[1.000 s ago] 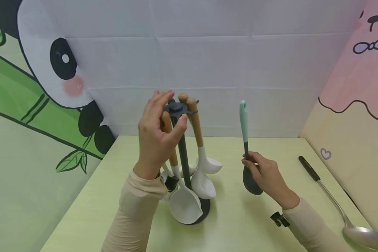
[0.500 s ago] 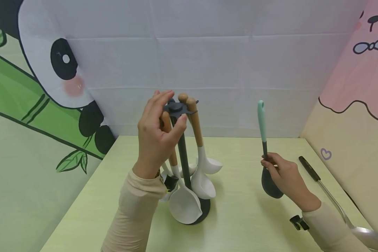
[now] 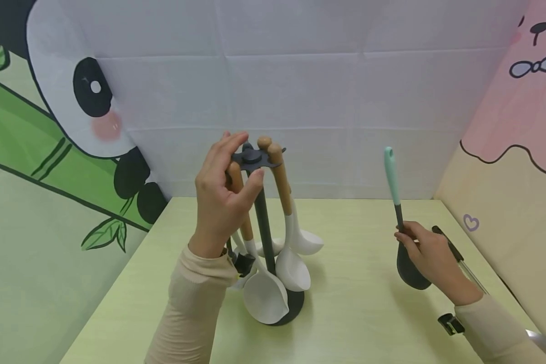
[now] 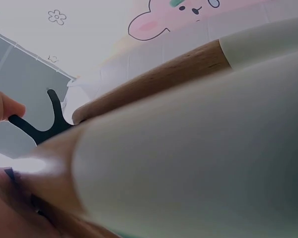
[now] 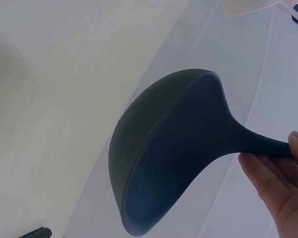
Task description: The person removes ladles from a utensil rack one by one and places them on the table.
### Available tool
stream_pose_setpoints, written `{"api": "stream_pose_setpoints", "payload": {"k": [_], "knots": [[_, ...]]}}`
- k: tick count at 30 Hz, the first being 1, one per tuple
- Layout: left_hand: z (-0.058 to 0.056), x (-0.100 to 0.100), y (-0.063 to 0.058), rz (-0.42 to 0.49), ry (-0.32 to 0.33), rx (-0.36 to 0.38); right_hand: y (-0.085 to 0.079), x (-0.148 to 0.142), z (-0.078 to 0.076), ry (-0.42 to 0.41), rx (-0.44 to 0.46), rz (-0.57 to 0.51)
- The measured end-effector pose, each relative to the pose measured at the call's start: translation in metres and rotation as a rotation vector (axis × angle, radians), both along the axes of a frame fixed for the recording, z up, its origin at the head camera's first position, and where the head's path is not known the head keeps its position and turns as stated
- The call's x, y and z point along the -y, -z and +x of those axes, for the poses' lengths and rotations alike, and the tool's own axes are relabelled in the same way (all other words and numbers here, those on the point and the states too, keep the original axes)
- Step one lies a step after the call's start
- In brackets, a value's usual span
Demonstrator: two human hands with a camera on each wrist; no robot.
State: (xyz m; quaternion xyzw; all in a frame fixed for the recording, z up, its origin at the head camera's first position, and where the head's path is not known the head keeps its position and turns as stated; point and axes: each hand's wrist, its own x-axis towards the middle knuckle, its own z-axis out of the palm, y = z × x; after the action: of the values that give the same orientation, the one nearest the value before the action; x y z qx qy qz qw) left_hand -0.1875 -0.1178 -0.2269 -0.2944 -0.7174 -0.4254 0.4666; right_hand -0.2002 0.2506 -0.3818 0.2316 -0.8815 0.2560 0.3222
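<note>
My right hand (image 3: 434, 258) pinches a ladle (image 3: 409, 270) by its dark neck, just above the bowl. The mint-green handle points up, and the dark bowl hangs above the table. Close up in the right wrist view, the ladle's bowl (image 5: 164, 148) holds nothing. My left hand (image 3: 223, 197) curves its fingers and thumb round the top of a black utensil stand (image 3: 263, 222). In the left wrist view a digit meets the tip of a black hook arm (image 4: 25, 126). White ladles (image 3: 265, 298) and other white utensils with wooden handles hang on the stand.
A long metal ladle or spoon with a black handle (image 3: 452, 248) lies along the table's right side, partly hidden by the right arm. The pale table (image 3: 346, 313) meets a white cloth backdrop (image 3: 300, 91) and printed side panels.
My right hand has carried the mint-handled ladle to the right, its handle tilting slightly left. The stand's top and my left hand have shifted slightly left, and the hanging utensils have turned a little.
</note>
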Motion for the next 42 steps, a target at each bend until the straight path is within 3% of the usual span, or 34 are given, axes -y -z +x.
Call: {"api": "stream_pose_setpoints", "payload": {"k": [7,16,42], "knots": [[-0.001,0.001,0.001,-0.003,0.007,-0.015,0.001,-0.01,-0.001,0.014,0.072,-0.021],[0.001,0.002,0.0,-0.01,0.008,0.013,0.003,-0.023,-0.001,0.049,0.035,0.024],[0.0,0.004,0.0,-0.026,0.011,0.017,0.02,-0.068,-0.012,0.138,0.23,0.023]]}}
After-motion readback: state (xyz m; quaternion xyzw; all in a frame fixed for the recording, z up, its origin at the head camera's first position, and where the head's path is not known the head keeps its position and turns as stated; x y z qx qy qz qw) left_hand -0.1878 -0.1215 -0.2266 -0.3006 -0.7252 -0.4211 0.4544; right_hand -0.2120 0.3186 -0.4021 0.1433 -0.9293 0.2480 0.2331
